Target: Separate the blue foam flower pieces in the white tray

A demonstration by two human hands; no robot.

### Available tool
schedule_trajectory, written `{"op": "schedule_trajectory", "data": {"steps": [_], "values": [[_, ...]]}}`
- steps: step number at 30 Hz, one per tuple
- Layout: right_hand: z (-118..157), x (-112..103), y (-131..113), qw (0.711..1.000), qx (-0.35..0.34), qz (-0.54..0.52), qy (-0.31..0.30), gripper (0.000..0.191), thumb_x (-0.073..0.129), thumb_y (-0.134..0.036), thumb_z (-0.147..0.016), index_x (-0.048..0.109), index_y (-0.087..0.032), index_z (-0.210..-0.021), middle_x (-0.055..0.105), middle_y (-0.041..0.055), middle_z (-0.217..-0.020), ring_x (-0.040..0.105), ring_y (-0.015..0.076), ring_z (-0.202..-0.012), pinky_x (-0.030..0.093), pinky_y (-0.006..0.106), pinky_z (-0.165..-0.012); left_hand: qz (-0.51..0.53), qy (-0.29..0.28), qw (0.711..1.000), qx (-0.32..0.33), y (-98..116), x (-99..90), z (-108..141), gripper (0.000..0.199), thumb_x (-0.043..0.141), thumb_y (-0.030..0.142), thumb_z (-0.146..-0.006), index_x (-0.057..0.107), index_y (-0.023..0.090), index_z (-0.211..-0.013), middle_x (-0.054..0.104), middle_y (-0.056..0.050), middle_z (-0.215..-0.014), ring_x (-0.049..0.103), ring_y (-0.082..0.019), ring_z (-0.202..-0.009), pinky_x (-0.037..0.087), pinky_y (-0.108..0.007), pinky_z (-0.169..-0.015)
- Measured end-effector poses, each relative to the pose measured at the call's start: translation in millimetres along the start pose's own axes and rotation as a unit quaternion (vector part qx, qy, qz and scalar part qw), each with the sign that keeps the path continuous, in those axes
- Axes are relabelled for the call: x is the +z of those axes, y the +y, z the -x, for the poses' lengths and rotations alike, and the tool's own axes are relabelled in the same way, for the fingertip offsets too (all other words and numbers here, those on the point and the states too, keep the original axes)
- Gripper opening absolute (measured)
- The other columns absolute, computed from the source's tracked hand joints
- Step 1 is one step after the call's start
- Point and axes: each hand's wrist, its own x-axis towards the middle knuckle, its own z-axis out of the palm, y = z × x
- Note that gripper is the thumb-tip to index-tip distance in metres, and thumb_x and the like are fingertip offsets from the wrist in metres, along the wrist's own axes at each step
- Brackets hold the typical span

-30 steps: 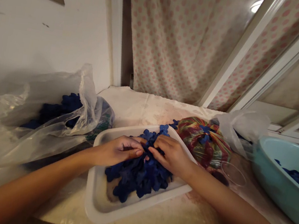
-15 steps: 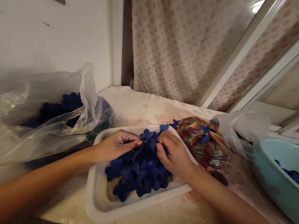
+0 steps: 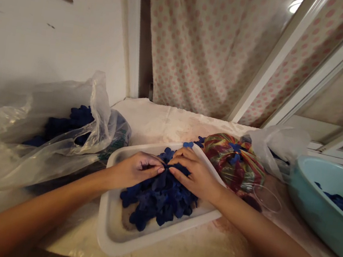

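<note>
Dark blue flower-shaped pieces point(image 3: 160, 200) lie heaped in a white tray point(image 3: 121, 247). Over the heap, my left hand point(image 3: 138, 168) comes in from the left with thumb and forefinger pinched together. My right hand point(image 3: 195, 173) meets it from the right, its fingers also pinched, and the fingertips of both nearly touch. A small dark bit shows between the fingertips, too small to make out, and the fingers hide the pieces right behind them.
A clear plastic bag point(image 3: 93, 134) with blue pieces stands at the left. Right of the tray are a striped bag point(image 3: 234, 161), a clear round lid point(image 3: 267, 198), another plastic bag point(image 3: 280, 147) and a turquoise basin point(image 3: 309, 200) holding blue pieces. A curtain point(image 3: 203, 47) hangs behind.
My right hand has moved left, bringing its fingertips up to those of my left hand. My left hand has shifted slightly right.
</note>
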Motion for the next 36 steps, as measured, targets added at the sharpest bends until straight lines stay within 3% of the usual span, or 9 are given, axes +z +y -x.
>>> {"op": "schedule_trajectory", "data": {"steps": [8,16,19,22,24,26,31,33,36], "values": [[-2.6,0.7,4.5,0.999,0.039,0.002,0.031,0.023,0.037,-0.022,-0.093,0.043,-0.018,-0.072,0.048,0.0007,-0.071,0.046,0.012,-0.067,0.038,0.025,-0.064,0.002,0.043,0.999,-0.019,3.1,-0.2,-1.2,0.028,0.044,0.033,-0.087,0.064,0.014,-0.081,0.064,-0.002,-0.078,0.056,-0.012,-0.072,0.046,-0.022,-0.068],[-1.2,3.7,7.0,0.995,0.073,0.015,0.061,0.03,0.042,-0.012,-0.08,0.027,-0.02,-0.055,0.03,-0.0051,-0.052,0.032,0.0086,-0.05,0.027,0.023,-0.051,0.007,0.092,0.995,0.023,1.2,-0.3,-2.7,0.025,0.048,0.031,-0.086,0.064,0.013,-0.081,0.063,-0.008,-0.105,0.058,-0.015,-0.096,0.044,-0.025,-0.085],[-0.1,3.3,7.2,0.991,0.08,0.031,0.1,0.028,0.048,-0.012,-0.073,0.028,-0.02,-0.056,0.032,-0.0051,-0.053,0.035,0.0093,-0.051,0.03,0.024,-0.052,-0.008,0.123,0.992,-0.015,-3.6,-0.8,-4.0,0.029,0.046,0.036,-0.087,0.062,0.013,-0.081,0.064,-0.006,-0.088,0.059,-0.012,-0.072,0.047,-0.021,-0.065],[1.1,1.5,4.4,0.991,0.02,0.046,0.128,0.011,0.056,-0.016,-0.071,0.047,-0.019,-0.076,0.048,0.0015,-0.076,0.049,0.0148,-0.073,0.041,0.028,-0.068,-0.029,0.137,0.986,-0.091,-5.9,-2.4,-4.6,0.033,0.044,0.04,-0.086,0.056,0.014,-0.071,0.051,0.003,-0.055,0.044,-0.007,-0.044,0.036,-0.018,-0.044],[1.9,0.1,1.5,0.993,-0.017,0.055,0.103,0.026,0.059,-0.023,-0.074,0.052,-0.018,-0.099,0.05,0.0066,-0.093,0.05,0.0183,-0.088,0.043,0.033,-0.079,-0.042,0.129,0.984,-0.112,-4.9,-3.0,-4.4,0.034,0.043,0.041,-0.086,0.053,0.014,-0.067,0.044,0.005,-0.047,0.04,-0.007,-0.041,0.032,-0.018,-0.041],[2.5,-1.3,-1.5,0.996,-0.025,0.063,0.062,0.031,0.057,-0.031,-0.08,0.052,-0.018,-0.108,0.051,0.0084,-0.097,0.05,0.0198,-0.092,0.043,0.035,-0.082,-0.049,0.119,0.986,-0.107,-2.4,-2.4,-3.9,0.033,0.043,0.04,-0.087,0.052,0.015,-0.066,0.042,0.006,-0.046,0.041,-0.007,-0.041,0.031,-0.018,-0.041],[2.0,-1.3,-6.1,0.998,0.034,-0.015,-0.044,0.03,0.046,-0.047,-0.086,0.049,-0.017,-0.09,0.053,0.0037,-0.08,0.051,0.0156,-0.074,0.043,0.029,-0.068,-0.073,0.107,0.99,-0.059,6.3,4.3,-1.6,0.03,0.041,0.033,-0.088,0.055,0.014,-0.071,0.042,0.006,-0.046,0.039,-0.006,-0.039,0.029,-0.016,-0.04],[0.8,1.2,-6.2,0.996,0.066,-0.035,-0.046,0.031,0.051,-0.049,-0.083,0.045,-0.018,-0.082,0.051,0.001,-0.075,0.048,0.0131,-0.068,0.04,0.025,-0.061,-0.075,0.089,0.992,-0.051,8.7,6.8,-0.2,0.028,0.041,0.031,-0.088,0.057,0.014,-0.073,0.045,0.006,-0.047,0.04,-0.005,-0.04,0.03,-0.015,-0.041],[-1.3,5.4,-4.7,0.996,0.087,-0.035,-0.011,0.028,0.058,-0.039,-0.082,0.043,-0.019,-0.072,0.048,-0.0016,-0.069,0.045,0.0107,-0.064,0.036,0.022,-0.058,-0.047,0.058,0.996,-0.056,8.9,8.2,1.0,0.028,0.041,0.032,-0.089,0.058,0.014,-0.075,0.048,0.004,-0.049,0.044,-0.006,-0.043,0.033,-0.016,-0.043]]}}
